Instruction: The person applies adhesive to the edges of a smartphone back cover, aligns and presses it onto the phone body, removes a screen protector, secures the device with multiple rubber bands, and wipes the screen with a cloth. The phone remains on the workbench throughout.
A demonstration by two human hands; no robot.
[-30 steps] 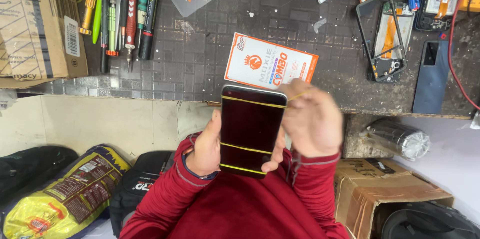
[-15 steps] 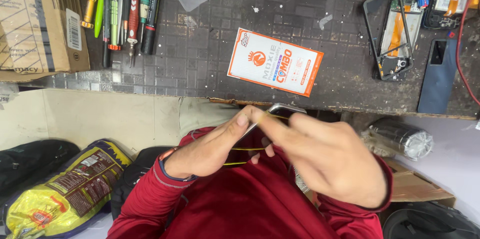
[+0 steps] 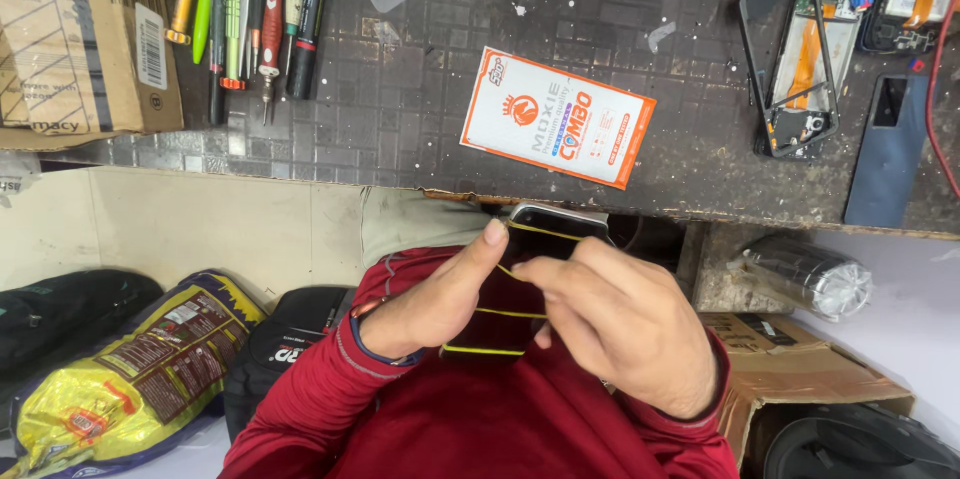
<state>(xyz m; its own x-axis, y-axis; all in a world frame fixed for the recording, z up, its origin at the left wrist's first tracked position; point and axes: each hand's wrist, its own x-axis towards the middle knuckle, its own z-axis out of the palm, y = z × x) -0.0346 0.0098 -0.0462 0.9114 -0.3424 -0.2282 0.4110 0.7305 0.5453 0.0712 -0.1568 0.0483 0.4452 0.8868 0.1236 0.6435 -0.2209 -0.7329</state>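
Most of the phone [image 3: 512,284] is buried under both hands, so I only see its dark back and silver top edge poking out at 12 o'clock, plus a few yellow rubber bands [image 3: 497,312] across it. Can't tell what the screen side looks like.

It sits low in the middle, right over the red sweater [image 3: 450,419] and just off the near edge of the workbench [image 3: 400,109]. That edge runs straight across at 12 o'clock from the hands, with open bench between it and the orange-and-white card [image 3: 558,117].

At 10 o'clock there's a cardboard box [image 3: 80,34], cut off by the frame, and a row of screwdrivers and pens [image 3: 250,19] beside it. A yellow bag [image 3: 130,369] lies at 8 o'clock.

The left hand [image 3: 430,304] cups the phone's left side, thumb stretched up and pressing the top corner, the other fingers curled behind out of sight. The right hand [image 3: 620,324] covers the right half, fingers bunched together, index tip pinching a band near the middle.

At 2 o'clock, an opened phone frame [image 3: 790,59].
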